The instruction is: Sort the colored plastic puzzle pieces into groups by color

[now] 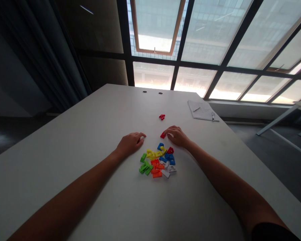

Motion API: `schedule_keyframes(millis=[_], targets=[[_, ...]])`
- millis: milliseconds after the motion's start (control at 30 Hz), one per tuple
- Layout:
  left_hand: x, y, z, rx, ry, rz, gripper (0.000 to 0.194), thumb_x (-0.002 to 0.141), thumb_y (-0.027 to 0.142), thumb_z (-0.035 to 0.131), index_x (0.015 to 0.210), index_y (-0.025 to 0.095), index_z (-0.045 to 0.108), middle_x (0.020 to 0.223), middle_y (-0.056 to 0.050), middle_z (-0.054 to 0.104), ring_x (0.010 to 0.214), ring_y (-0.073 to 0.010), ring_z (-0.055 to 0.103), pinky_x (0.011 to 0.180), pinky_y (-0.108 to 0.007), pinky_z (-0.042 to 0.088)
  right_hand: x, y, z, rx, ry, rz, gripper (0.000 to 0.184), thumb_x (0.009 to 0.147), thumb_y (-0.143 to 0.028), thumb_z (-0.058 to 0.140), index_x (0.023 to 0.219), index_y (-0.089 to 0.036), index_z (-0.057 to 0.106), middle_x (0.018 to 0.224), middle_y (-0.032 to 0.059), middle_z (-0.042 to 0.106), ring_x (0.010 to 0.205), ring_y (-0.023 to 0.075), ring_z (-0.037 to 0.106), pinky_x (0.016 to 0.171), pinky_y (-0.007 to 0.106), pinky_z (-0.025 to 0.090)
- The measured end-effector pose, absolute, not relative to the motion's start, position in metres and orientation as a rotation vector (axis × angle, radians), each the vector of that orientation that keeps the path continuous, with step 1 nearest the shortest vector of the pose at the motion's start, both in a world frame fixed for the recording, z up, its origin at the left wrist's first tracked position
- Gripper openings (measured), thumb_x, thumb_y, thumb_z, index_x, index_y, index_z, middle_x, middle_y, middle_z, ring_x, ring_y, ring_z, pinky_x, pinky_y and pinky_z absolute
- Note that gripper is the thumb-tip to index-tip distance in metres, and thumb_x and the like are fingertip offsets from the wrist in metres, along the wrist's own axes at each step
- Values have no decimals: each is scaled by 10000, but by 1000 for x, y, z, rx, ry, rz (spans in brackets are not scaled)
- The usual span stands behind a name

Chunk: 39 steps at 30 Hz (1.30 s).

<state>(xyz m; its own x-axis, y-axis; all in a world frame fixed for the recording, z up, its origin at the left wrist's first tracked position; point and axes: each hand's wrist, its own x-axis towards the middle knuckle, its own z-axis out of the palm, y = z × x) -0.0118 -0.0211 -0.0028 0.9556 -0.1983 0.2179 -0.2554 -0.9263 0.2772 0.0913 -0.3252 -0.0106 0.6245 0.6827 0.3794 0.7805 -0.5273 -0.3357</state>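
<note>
Our forearms (215, 172) span the worktop (130, 207); our right hand (177, 136), fingers (168, 130) nearly together, pinches a red block (162, 136) at its left; our left hand (131, 142), farther off, rests loosely open, apparently empty.

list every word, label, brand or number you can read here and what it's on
None can be read.
Papers: faint marks, too small to read.
Lower window pane: pale shapes, possibly lettering, too blurred to read.
Coloured pieces: no lettering can be made out.
</note>
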Motion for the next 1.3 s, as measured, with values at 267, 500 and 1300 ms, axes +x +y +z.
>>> schedule_keyframes(millis=[267, 500, 1300], targets=[[-12, -22, -2, 2811, -324, 255, 336, 1015, 383, 473, 1220, 310, 730, 1110, -26, 785, 966, -219, 715, 760, -305, 507, 122, -348, -29, -2464, -913, -472, 115, 987, -295, 684, 1033, -230, 766, 1106, 88, 804, 1063, 269, 701, 1007, 417, 506], [-13, -23, -1, 2826, -322, 254, 348, 1010, 380, 474, 1229, 302, 732, 1112, -32, 786, 969, -221, 715, 773, -307, 523, 115, -342, -29, -2579, -779, -619, 283, 1008, -237, 580, 1251, -194, 720, 1265, 146, 739, 1148, 311, 655, 1031, 464, 483], [-14, -24, 1, 2822, -299, 236, 311, 1006, 367, 489, 1202, 303, 722, 1047, -26, 781, 917, -218, 713, 747, -311, 505, 163, -304, -21, -2810, -693, -430, 469, 1026, -249, 487, 1466, -193, 641, 1528, 137, 616, 1301, 364, 570, 1079, 517, 448]])
